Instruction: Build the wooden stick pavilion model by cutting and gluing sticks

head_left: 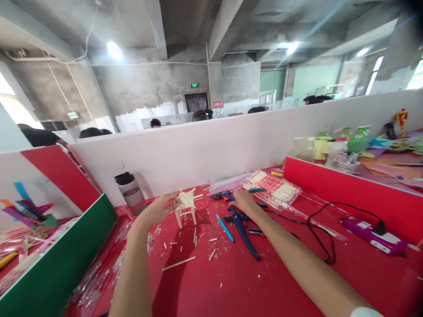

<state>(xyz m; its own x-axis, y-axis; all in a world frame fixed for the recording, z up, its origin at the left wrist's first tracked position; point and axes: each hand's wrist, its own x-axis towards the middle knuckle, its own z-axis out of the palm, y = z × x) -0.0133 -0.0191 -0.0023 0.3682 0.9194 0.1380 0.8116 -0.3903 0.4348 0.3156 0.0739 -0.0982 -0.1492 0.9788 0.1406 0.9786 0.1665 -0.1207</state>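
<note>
A small chair-like model of pale wooden sticks (187, 201) stands on the red table. My left hand (162, 208) is at its left side, fingers closed on its edge. Farther right, my right hand (243, 200) reaches down at the blue glue gun (226, 195); its fingers are bent and mostly hidden, so its hold is unclear. Just below that hand lies a blue cutter (243, 233) with long handles, and a light blue stick (225, 228) rests to its left. Loose cut sticks (179, 263) and small chips are scattered in front of the model.
A dark-lidded bottle (130, 193) stands at the back left. Packs of sticks (276, 189) lie at the back right. A black cable runs to a purple power strip (373, 235). Green (62, 264) and red (346, 198) dividers flank the table (211, 295); a white partition (198, 154) is behind.
</note>
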